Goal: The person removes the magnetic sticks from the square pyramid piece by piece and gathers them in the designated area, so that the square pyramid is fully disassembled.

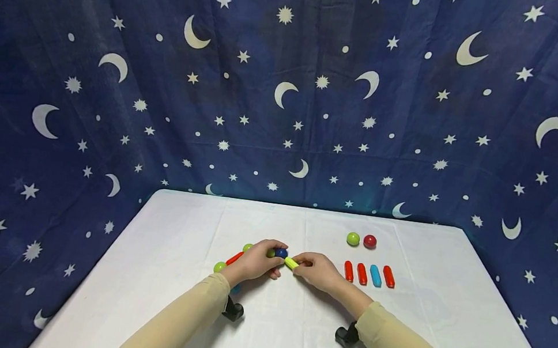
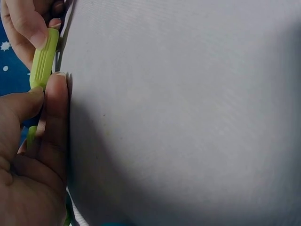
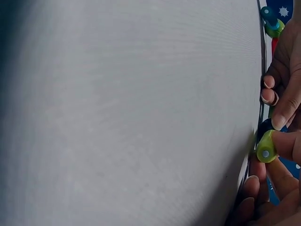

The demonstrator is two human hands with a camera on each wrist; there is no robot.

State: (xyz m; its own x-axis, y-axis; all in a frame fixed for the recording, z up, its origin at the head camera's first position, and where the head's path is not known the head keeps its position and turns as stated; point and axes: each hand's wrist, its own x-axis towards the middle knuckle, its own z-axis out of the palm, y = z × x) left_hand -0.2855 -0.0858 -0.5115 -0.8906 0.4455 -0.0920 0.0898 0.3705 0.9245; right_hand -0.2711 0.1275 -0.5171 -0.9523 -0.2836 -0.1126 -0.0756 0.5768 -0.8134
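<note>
Right grip (image 1: pixel 318 270) pinches a part-hidden lime stick (image 1: pixel 291 263).

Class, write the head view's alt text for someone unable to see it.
A person's left hand pinches a dark blue ball and the right hand a yellow-green rod beside it, above a white table. Three red rods and a blue rod lie at right, a green ball and red ball beyond.

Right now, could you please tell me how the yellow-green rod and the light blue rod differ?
The yellow-green rod is pinched by the right hand, while the light blue rod lies untouched on the table. The yellow-green rod is beside a dark blue ball; the light blue rod is between red rods. Their colours differ too. Both are elongated.
</note>
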